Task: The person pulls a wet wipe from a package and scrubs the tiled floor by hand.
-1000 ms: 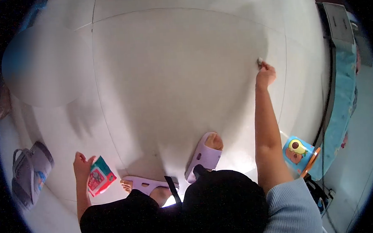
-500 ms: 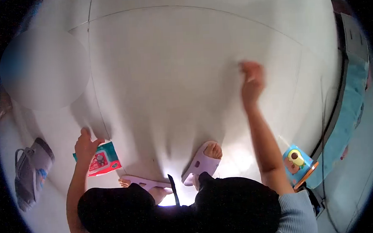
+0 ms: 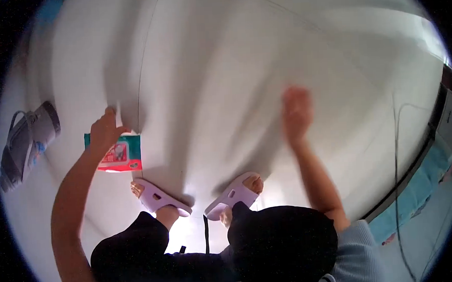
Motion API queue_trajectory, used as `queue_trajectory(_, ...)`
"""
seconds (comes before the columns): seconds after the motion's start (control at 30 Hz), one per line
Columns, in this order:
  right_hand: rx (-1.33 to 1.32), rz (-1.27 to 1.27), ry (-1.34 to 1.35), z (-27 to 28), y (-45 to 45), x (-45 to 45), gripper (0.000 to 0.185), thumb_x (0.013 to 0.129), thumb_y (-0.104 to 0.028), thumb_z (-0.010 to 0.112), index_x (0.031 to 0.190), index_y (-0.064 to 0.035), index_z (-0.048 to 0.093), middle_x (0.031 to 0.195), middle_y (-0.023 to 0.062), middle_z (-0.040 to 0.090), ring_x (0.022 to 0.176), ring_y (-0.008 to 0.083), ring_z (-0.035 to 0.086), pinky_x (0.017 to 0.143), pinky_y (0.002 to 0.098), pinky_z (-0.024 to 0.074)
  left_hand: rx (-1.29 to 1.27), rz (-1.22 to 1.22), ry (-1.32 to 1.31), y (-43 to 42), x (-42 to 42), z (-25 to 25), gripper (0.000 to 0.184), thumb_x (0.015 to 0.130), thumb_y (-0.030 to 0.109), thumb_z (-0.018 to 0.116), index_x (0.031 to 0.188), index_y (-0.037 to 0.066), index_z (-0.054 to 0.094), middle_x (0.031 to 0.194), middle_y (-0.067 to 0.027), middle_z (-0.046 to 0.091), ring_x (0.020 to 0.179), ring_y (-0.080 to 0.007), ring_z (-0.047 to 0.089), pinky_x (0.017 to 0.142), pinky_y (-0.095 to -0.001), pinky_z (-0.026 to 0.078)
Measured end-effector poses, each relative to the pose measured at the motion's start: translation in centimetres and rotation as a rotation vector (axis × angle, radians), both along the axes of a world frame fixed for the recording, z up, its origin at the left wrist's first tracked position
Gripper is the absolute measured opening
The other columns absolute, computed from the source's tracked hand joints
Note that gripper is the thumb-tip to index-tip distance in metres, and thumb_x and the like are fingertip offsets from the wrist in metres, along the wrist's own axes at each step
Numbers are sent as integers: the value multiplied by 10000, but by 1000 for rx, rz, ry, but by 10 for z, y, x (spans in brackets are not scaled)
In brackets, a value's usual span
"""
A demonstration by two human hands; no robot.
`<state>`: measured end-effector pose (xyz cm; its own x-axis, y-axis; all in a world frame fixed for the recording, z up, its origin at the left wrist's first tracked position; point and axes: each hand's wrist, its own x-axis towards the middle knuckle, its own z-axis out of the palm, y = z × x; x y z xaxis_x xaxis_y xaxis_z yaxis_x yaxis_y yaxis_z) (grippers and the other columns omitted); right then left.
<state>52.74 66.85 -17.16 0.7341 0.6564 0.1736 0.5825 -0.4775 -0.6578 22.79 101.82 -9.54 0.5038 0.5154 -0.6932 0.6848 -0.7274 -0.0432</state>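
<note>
My left hand point(image 3: 106, 130) holds a red and green packet point(image 3: 120, 154) with a picture and a label on its front, the thumb over its upper edge. To the right, my right hand point(image 3: 298, 110) is over the pale floor, smeared by motion; its fingers and anything in them cannot be made out. Both my feet, in light purple slippers point(image 3: 160, 198), rest on the floor between and below the hands.
A grey bag point(image 3: 29, 144) with a handle lies at the far left. At the right, a light blue cloth point(image 3: 415, 193) hangs by a dark edge, and a thin cable point(image 3: 397, 184) runs near it.
The view has shifted and turned. My left hand has moved forward with the packet, which now lies level. My right hand has moved left; the small crumpled thing seen at its fingers earlier cannot be made out.
</note>
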Motion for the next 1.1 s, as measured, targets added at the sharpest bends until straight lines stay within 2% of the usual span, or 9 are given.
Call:
queue_trajectory(0.2, -49, -270, -89, 13, 54, 137, 186, 818, -74, 539, 995, -82, 598, 899, 95, 576, 807, 206, 554, 687, 262, 442, -4, -1, 170, 0, 4, -7, 672, 605, 324, 749, 1085, -16, 424, 892, -196, 601, 828, -315, 604, 694, -373, 479)
queue_trajectory(0.43, -47, 90, 492, 14, 84, -58, 288, 863, -278, 484, 976, -28, 573, 945, 158, 570, 879, 308, 531, 777, 393, 419, 42, -15, 213, -6, 20, 8, 689, 604, 339, 753, 1096, -20, 431, 861, -178, 613, 793, -304, 617, 676, -355, 485)
queue_trajectory(0.47, 9, 352, 80, 12, 77, -93, 171, 797, -100, 570, 959, -43, 574, 886, 94, 576, 815, 234, 553, 668, 331, 456, 20, 1, 186, -7, 21, 13, 689, 606, 339, 752, 1098, -22, 433, 855, -177, 613, 795, -303, 617, 677, -356, 485)
queue_trajectory(0.63, -61, 892, 264, 48, 33, -212, 222, 824, -130, 499, 1020, -47, 562, 938, 76, 567, 931, 230, 528, 727, 344, 463, 44, -146, -7, -2, -9, 0, 572, 612, 352, 736, 992, 2, 491, 940, -156, 576, 806, -323, 590, 673, -389, 478)
queue_trajectory(0.7, -455, 524, 639, 57, 39, -198, 213, 828, -112, 483, 1018, -51, 559, 948, 98, 562, 943, 255, 522, 769, 354, 445, 57, -201, -152, -1, -10, -1, 534, 615, 353, 728, 956, 8, 504, 934, -155, 581, 817, -325, 590, 673, -398, 479)
queue_trajectory(0.77, -148, 233, 85, 16, 36, -157, 207, 848, -139, 469, 1025, -83, 560, 961, 125, 569, 894, 268, 526, 788, 331, 413, -50, -113, -105, -1, 6, 9, 492, 622, 370, 712, 934, 26, 552, 921, -150, 595, 828, -320, 592, 681, -395, 480)
queue_trajectory(0.8, 133, -66, 548, 33, 51, -135, 195, 839, -125, 481, 1006, -69, 566, 941, 121, 567, 863, 261, 527, 752, 326, 417, -55, -118, -115, -3, 6, 16, 492, 622, 370, 712, 934, 26, 552, 921, -150, 595, 828, -320, 592, 681, -395, 480)
queue_trajectory(0.9, -176, -70, -29, 60, 58, -130, 190, 830, -133, 497, 974, -35, 574, 918, 129, 564, 859, 253, 530, 742, 328, 422, -76, -121, -107, -1, 7, 20, 449, 625, 391, 701, 901, 51, 604, 911, -143, 612, 846, -306, 594, 700, -389, 479)
queue_trajectory(1.1, -208, 556, 402, 41, 21, -272, 242, 863, -216, 455, 1000, -56, 574, 1001, 150, 558, 948, 304, 532, 824, 390, 419, -8, -204, -243, 6, -4, 0, 476, 614, 417, 711, 933, 74, 629, 940, -120, 621, 888, -282, 594, 726, -386, 474)
